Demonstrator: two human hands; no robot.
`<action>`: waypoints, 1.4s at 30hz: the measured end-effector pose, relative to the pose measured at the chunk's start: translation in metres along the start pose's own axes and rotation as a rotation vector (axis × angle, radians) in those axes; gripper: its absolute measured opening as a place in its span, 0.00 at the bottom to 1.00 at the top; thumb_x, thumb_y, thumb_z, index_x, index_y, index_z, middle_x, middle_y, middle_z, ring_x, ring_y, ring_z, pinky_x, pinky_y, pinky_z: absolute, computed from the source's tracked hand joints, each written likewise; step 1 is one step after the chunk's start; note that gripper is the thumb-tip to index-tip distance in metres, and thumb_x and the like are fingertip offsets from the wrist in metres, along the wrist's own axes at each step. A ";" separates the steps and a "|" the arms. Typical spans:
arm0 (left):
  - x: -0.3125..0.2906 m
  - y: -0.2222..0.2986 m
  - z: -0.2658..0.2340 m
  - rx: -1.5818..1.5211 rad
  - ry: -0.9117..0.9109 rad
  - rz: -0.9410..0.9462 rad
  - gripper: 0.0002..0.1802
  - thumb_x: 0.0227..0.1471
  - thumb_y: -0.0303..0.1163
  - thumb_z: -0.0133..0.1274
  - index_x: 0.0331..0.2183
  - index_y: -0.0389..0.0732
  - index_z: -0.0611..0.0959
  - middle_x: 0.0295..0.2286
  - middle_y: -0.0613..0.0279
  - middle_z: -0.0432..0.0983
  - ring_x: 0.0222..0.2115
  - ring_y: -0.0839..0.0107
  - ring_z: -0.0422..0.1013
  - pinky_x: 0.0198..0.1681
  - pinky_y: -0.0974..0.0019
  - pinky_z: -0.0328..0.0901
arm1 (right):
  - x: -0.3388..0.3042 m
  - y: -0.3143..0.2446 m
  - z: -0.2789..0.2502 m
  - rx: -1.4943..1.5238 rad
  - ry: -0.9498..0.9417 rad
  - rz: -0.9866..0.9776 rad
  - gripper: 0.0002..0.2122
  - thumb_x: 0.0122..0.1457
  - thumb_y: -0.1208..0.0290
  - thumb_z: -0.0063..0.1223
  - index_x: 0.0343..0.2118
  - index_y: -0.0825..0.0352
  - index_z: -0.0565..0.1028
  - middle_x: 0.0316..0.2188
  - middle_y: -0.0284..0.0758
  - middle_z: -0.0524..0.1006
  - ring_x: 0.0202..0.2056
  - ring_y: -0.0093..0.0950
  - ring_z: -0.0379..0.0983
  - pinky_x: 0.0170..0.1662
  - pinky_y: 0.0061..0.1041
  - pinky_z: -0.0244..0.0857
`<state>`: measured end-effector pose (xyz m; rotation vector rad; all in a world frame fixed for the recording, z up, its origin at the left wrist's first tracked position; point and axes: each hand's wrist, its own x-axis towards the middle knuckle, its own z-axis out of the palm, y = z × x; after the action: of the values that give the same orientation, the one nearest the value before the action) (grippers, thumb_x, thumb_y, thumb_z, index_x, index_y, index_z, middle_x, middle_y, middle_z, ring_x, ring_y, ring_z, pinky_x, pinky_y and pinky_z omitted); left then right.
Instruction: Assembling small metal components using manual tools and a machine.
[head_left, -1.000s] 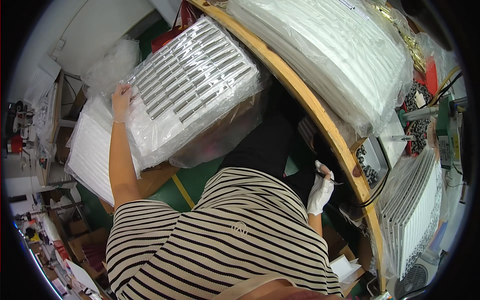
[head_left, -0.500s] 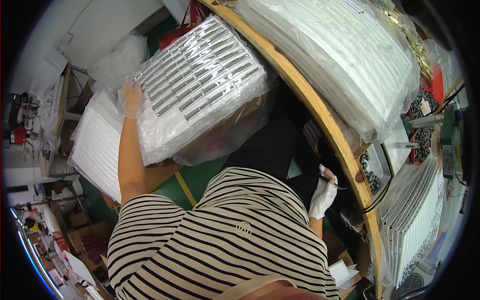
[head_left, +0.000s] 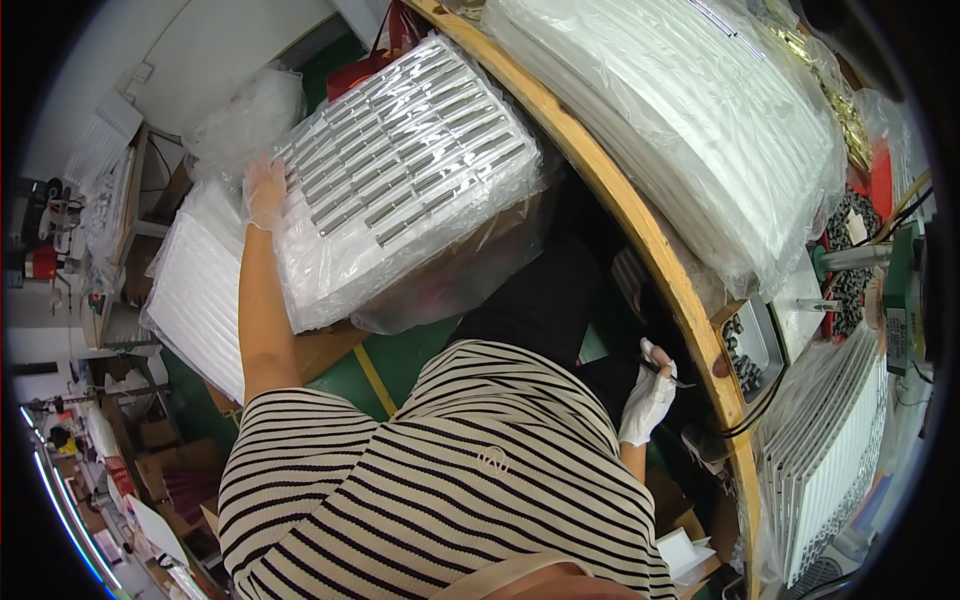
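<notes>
One pack (head_left: 325, 280) — white, glossy under clear film (head_left: 480, 213), with rows of silver tubes (head_left: 401, 197) (too many to count surely) — lies just right of the left hand (head_left: 264, 193), which touches its edge. Whether that hand or the gloved right hand (head_left: 649, 402) grips anything, I cannot tell.

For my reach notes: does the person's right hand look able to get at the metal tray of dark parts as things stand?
Probably, but not directly: the right hand hangs beside the wooden table edge, which lies between it and the metal tray, so it would likely need lifting over.
</notes>
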<state>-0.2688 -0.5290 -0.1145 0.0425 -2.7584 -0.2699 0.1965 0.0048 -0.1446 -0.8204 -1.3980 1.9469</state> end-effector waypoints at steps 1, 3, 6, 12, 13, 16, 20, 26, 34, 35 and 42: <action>0.003 -0.004 -0.002 0.002 0.002 -0.003 0.30 0.57 0.47 0.38 0.55 0.37 0.66 0.55 0.38 0.56 0.57 0.43 0.52 0.58 0.50 0.51 | 0.001 0.001 -0.001 0.000 -0.010 -0.001 0.25 0.61 0.50 0.46 0.41 0.75 0.71 0.44 0.46 0.74 0.49 0.35 0.68 0.56 0.35 0.58; 0.010 -0.014 -0.008 0.189 -0.395 0.168 0.28 0.58 0.49 0.37 0.55 0.43 0.68 0.58 0.47 0.56 0.59 0.47 0.51 0.59 0.52 0.50 | 0.001 0.000 -0.001 0.000 -0.029 -0.001 0.25 0.61 0.50 0.46 0.41 0.75 0.71 0.44 0.46 0.74 0.49 0.35 0.68 0.56 0.35 0.57; -0.007 0.031 -0.023 0.124 -0.111 -0.114 0.25 0.58 0.47 0.38 0.53 0.48 0.71 0.56 0.52 0.59 0.58 0.53 0.53 0.58 0.53 0.51 | 0.000 -0.001 0.000 -0.014 -0.018 0.009 0.25 0.61 0.51 0.46 0.41 0.75 0.71 0.44 0.46 0.74 0.49 0.35 0.68 0.56 0.35 0.57; -0.034 0.072 -0.064 -0.045 -0.043 0.233 0.12 0.51 0.36 0.50 0.36 0.42 0.82 0.38 0.56 0.76 0.40 0.61 0.72 0.45 0.61 0.64 | 0.001 -0.002 0.000 -0.033 -0.022 0.025 0.24 0.63 0.52 0.42 0.42 0.76 0.71 0.44 0.46 0.74 0.49 0.35 0.68 0.58 0.33 0.55; -0.041 0.079 -0.068 -0.044 -0.042 0.232 0.12 0.51 0.36 0.50 0.36 0.42 0.82 0.38 0.56 0.76 0.40 0.61 0.72 0.45 0.61 0.64 | 0.002 0.002 -0.002 -0.033 -0.030 0.008 0.24 0.63 0.52 0.42 0.42 0.76 0.71 0.44 0.46 0.74 0.49 0.35 0.68 0.58 0.33 0.55; -0.048 0.085 -0.069 -0.101 -0.069 0.196 0.07 0.47 0.30 0.54 0.29 0.39 0.83 0.32 0.59 0.78 0.34 0.62 0.74 0.41 0.64 0.66 | 0.002 0.001 -0.001 -0.029 -0.037 0.000 0.24 0.63 0.52 0.42 0.43 0.76 0.71 0.44 0.46 0.74 0.49 0.35 0.68 0.58 0.33 0.56; -0.042 0.074 -0.058 -0.325 -0.140 0.036 0.06 0.44 0.24 0.55 0.29 0.38 0.83 0.30 0.57 0.78 0.32 0.66 0.74 0.40 0.64 0.67 | 0.001 0.000 -0.001 -0.025 -0.032 0.011 0.24 0.63 0.53 0.43 0.42 0.76 0.71 0.44 0.46 0.74 0.49 0.35 0.68 0.58 0.33 0.56; -0.033 0.065 -0.052 -0.411 -0.126 -0.060 0.08 0.42 0.23 0.55 0.31 0.37 0.82 0.29 0.56 0.79 0.30 0.65 0.75 0.36 0.64 0.68 | 0.001 0.001 -0.001 -0.005 -0.013 0.018 0.24 0.63 0.52 0.44 0.41 0.75 0.71 0.43 0.46 0.75 0.48 0.35 0.69 0.57 0.32 0.56; -0.033 0.047 -0.066 -0.067 -0.246 0.220 0.10 0.43 0.26 0.54 0.32 0.40 0.83 0.32 0.55 0.79 0.34 0.60 0.75 0.40 0.62 0.67 | 0.002 -0.002 0.001 0.010 -0.021 0.025 0.24 0.62 0.52 0.44 0.41 0.75 0.71 0.43 0.46 0.75 0.47 0.34 0.69 0.57 0.33 0.56; -0.033 0.051 -0.069 0.016 -0.234 0.240 0.09 0.44 0.26 0.54 0.32 0.40 0.83 0.32 0.55 0.79 0.35 0.59 0.74 0.40 0.61 0.67 | 0.002 -0.002 0.001 0.005 -0.022 0.024 0.24 0.62 0.52 0.44 0.41 0.75 0.71 0.43 0.46 0.75 0.47 0.34 0.69 0.57 0.33 0.56; 0.018 0.068 -0.040 0.014 -0.047 0.233 0.14 0.53 0.36 0.47 0.39 0.44 0.81 0.41 0.49 0.75 0.42 0.50 0.70 0.46 0.56 0.64 | 0.003 -0.001 -0.001 0.005 -0.030 0.029 0.24 0.62 0.51 0.44 0.42 0.75 0.71 0.43 0.46 0.75 0.48 0.34 0.69 0.57 0.33 0.57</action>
<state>-0.2702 -0.4706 -0.0585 -0.2833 -2.7775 -0.1901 0.1959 0.0077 -0.1444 -0.8163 -1.4055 1.9914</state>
